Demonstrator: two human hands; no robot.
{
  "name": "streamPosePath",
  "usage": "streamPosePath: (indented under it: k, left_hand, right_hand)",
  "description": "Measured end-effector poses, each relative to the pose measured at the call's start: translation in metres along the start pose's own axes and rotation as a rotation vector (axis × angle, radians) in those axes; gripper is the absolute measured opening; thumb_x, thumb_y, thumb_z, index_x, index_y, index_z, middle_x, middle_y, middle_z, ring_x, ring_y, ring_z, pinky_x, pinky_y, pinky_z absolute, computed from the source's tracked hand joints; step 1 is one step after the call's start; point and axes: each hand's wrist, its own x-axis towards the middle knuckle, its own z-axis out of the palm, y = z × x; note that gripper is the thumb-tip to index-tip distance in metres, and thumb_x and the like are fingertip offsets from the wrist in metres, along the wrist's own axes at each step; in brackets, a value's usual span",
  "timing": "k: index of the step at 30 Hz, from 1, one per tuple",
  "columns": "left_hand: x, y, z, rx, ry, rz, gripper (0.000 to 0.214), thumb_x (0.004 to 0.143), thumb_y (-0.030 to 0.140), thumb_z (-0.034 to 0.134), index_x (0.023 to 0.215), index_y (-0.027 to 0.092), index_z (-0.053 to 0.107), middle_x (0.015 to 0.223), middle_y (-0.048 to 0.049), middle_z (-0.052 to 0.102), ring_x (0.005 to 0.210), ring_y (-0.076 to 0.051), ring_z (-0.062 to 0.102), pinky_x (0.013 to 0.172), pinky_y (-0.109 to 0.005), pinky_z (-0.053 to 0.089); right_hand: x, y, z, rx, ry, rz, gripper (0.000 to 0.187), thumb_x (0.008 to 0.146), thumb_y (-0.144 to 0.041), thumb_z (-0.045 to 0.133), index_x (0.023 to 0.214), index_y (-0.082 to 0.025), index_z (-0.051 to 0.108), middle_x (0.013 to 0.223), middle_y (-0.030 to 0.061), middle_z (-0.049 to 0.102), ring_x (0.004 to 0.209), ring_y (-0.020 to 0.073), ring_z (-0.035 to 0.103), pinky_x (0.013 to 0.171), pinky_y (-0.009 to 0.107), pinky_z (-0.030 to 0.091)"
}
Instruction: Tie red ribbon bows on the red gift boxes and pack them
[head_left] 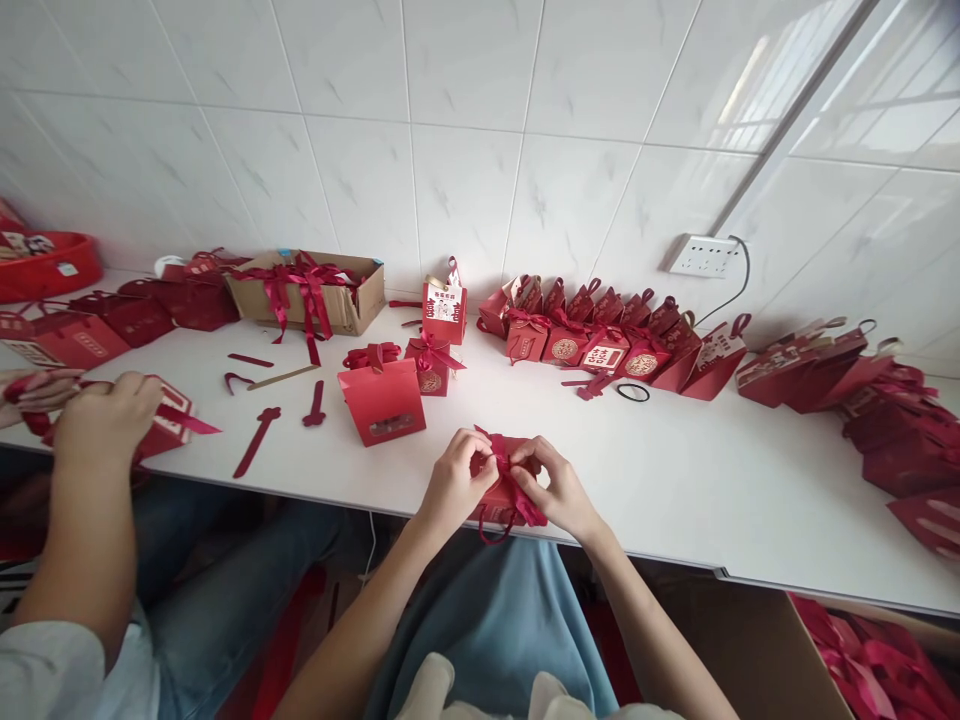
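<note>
A small red gift box (pixel 491 512) lies at the table's front edge, right in front of me, with a thin cord handle hanging over the edge. Across its top runs a dark pink ribbon (pixel 525 505). My left hand (pixel 461 470) pinches the ribbon from the left, thumb against fingers. From the right, my right hand (pixel 556 480) pinches the same ribbon near the middle of the box. Just beyond my left hand stands a red box with a window (pixel 382 400). Behind it are a ribboned box (pixel 431 372) and a taller printed box (pixel 444 308).
At left a co-worker's hands (pixel 105 415) hold another ribboned box. Loose red strips (pixel 257 440) lie between us. A cardboard carton (pixel 367 300) of ribbons stands by the wall. Rows of red boxes (pixel 600 350) line the back and right (pixel 911 450). A black hair tie (pixel 632 392) lies nearby.
</note>
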Motion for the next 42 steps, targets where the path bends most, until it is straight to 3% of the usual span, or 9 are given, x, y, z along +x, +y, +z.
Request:
streamPosePath:
  k: [4, 10, 14, 17, 23, 29, 36, 42]
  left_hand:
    - [-0.001, -0.001, 0.0, 0.012, -0.033, -0.005, 0.014, 0.08, 0.008, 0.048, 0.078, 0.021, 0.044, 0.083, -0.0006, 0.053, 0.082, -0.014, 0.058, 0.074, -0.027, 0.049]
    - [0.002, 0.003, -0.001, 0.112, -0.084, -0.004, 0.016, 0.075, 0.006, 0.049, 0.077, 0.021, 0.044, 0.084, -0.001, 0.053, 0.081, -0.015, 0.056, 0.072, -0.029, 0.05]
    - [0.008, 0.009, -0.002, 0.203, -0.207, -0.004, 0.014, 0.073, 0.009, 0.054, 0.079, 0.021, 0.049, 0.087, -0.0029, 0.056, 0.086, -0.019, 0.056, 0.073, -0.033, 0.051]
    - [0.011, 0.011, -0.002, 0.244, -0.252, -0.018, 0.013, 0.073, 0.009, 0.052, 0.073, 0.021, 0.046, 0.083, -0.0024, 0.056, 0.083, -0.02, 0.055, 0.073, -0.034, 0.05]
    - [0.013, 0.007, 0.003, 0.192, -0.029, -0.13, 0.013, 0.073, 0.01, 0.047, 0.07, 0.021, 0.042, 0.074, -0.0008, 0.054, 0.071, -0.017, 0.054, 0.068, -0.031, 0.047]
    - [0.022, 0.005, -0.001, -0.051, 0.079, -0.42, 0.003, 0.078, 0.02, 0.046, 0.076, 0.021, 0.048, 0.069, 0.0004, 0.057, 0.063, -0.014, 0.057, 0.06, -0.026, 0.045]
    - [0.031, -0.003, -0.02, -0.234, 0.212, -0.518, 0.009, 0.078, 0.023, 0.043, 0.071, 0.02, 0.047, 0.056, 0.0045, 0.047, 0.051, -0.01, 0.046, 0.051, -0.021, 0.038]
    - [0.024, -0.022, -0.045, -0.229, 0.257, -0.59, 0.012, 0.073, 0.026, 0.048, 0.064, 0.02, 0.044, 0.048, 0.0056, 0.045, 0.045, -0.01, 0.045, 0.046, -0.021, 0.035]
  right_hand:
    - [0.003, -0.008, -0.001, -0.023, -0.02, 0.04, 0.01, 0.083, -0.028, 0.054, 0.077, -0.02, 0.055, 0.076, 0.0028, 0.052, 0.065, 0.0144, 0.046, 0.062, 0.029, 0.041]
    - [0.007, -0.009, -0.012, 0.336, -0.094, 0.182, 0.013, 0.079, -0.025, 0.044, 0.067, -0.021, 0.041, 0.068, -0.0007, 0.042, 0.063, 0.0137, 0.041, 0.059, 0.027, 0.038]
    - [0.006, -0.013, -0.018, 0.364, -0.133, 0.159, 0.021, 0.081, -0.029, 0.046, 0.063, -0.019, 0.041, 0.077, 0.0019, 0.045, 0.072, 0.0149, 0.044, 0.068, 0.028, 0.039]
    - [0.006, -0.015, -0.02, 0.355, -0.155, 0.202, 0.03, 0.083, -0.038, 0.052, 0.062, -0.019, 0.042, 0.069, -0.0005, 0.045, 0.064, 0.0122, 0.041, 0.062, 0.026, 0.036]
    - [0.0, -0.009, -0.022, 0.559, -0.082, 0.289, 0.032, 0.078, -0.048, 0.061, 0.073, -0.02, 0.046, 0.059, -0.0046, 0.043, 0.053, 0.0095, 0.036, 0.051, 0.023, 0.032]
    - [-0.006, -0.004, -0.024, 0.822, 0.06, 0.276, 0.036, 0.067, -0.048, 0.072, 0.075, -0.022, 0.048, 0.058, -0.0064, 0.036, 0.046, 0.0074, 0.029, 0.045, 0.022, 0.026]
    - [-0.009, -0.01, -0.046, 1.053, 0.221, 0.178, 0.032, 0.059, -0.038, 0.079, 0.079, -0.025, 0.057, 0.059, -0.0083, 0.036, 0.042, 0.0039, 0.02, 0.043, 0.022, 0.024]
    - [-0.024, -0.009, -0.062, 1.008, 0.374, 0.172, 0.027, 0.061, -0.033, 0.078, 0.078, -0.026, 0.059, 0.058, -0.0078, 0.039, 0.042, 0.0041, 0.023, 0.043, 0.021, 0.027]
